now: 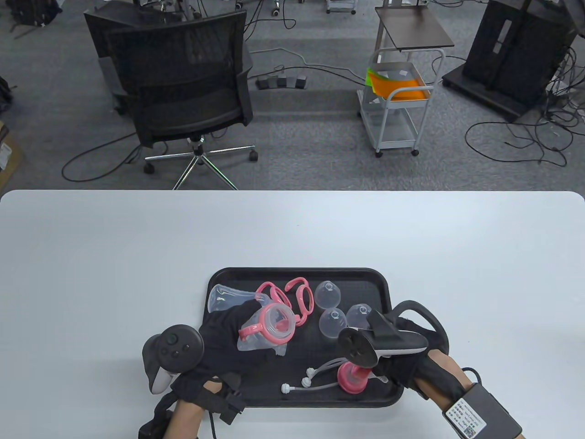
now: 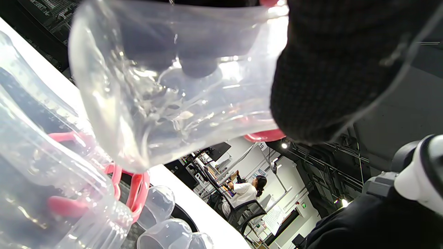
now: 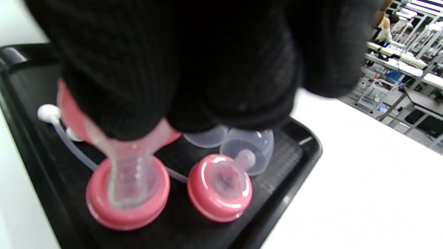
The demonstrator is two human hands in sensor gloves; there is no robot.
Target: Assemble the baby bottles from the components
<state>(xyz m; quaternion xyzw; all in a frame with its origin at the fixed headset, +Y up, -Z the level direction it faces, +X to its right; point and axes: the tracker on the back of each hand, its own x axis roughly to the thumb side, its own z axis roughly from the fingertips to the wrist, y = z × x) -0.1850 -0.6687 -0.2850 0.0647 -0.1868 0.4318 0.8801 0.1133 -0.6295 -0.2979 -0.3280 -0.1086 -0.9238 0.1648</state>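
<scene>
Bottle body [image 1: 263,336] first, since it is the biggest piece in play: your left hand [image 1: 228,340] grips it over the black tray [image 1: 365,279], mouth tipped toward the middle and a pink handle ring [image 1: 256,327] already around the neck. Keep that hold firm and the mouth turned toward your right side, so the next part meets the thread squarely; a tilted start will likely cross-thread.

Next down in size, your right hand [image 1: 397,347] is at the tray's near right corner, its fingers closed on the clear teat of a pink screw collar [image 3: 128,188]; a second collar with teat [image 3: 219,186] stands just beside it. Lift by the collar's rim if you can, because the soft teat may pull out of its ring. Mind the thin straw tubes [image 1: 311,382] lying close by, which could snag.

In looks, the bottle is clear, soft-walled plastic, wide at the mouth, glossy in the left wrist view. A spare clear body [image 1: 224,297], loose pink handles [image 1: 299,297] and three clear caps [image 1: 333,320] lie further back in the tray.
</scene>
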